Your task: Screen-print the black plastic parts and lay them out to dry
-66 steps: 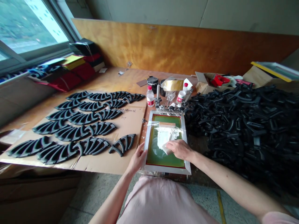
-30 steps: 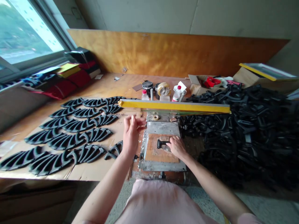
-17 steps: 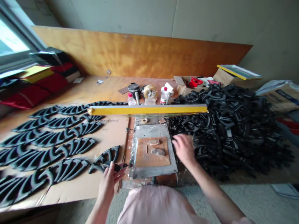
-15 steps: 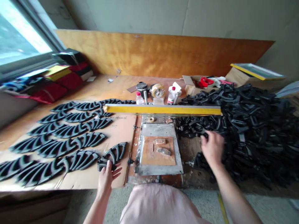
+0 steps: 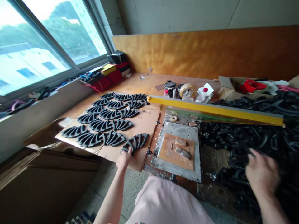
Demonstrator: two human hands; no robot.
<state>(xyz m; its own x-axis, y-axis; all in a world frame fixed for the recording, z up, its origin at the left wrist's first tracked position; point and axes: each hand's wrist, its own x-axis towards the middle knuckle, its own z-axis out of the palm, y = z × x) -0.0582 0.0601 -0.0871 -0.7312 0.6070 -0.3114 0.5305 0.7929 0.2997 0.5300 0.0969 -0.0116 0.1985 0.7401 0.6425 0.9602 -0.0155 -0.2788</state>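
My left hand (image 5: 123,161) grips the lower end of a black moulded arched piece (image 5: 135,143) at the cardboard sheet's near edge. Rows of similar black pieces (image 5: 109,123) lie on the cardboard sheet (image 5: 146,124) beyond it. My right hand (image 5: 262,175), blurred, is low over a large heap of black plastic pieces (image 5: 254,140), and I cannot make out its fingers. Between my hands lies a metal plate (image 5: 177,149) with a wooden board on it. Above that plate, a yellow-edged screen frame (image 5: 215,109) stands raised.
Behind the plate stand a roll of tape (image 5: 187,91), a black ink tin (image 5: 170,88) and a white bottle (image 5: 203,95). A cardboard box (image 5: 249,87) holds something red. A plywood board (image 5: 187,53) leans along the wall, with a window (image 5: 46,40) to the left.
My right hand has moved right, farther over the heap. My left hand has closed on the arched piece's end. The whole view has swung, showing more of the window and floor.
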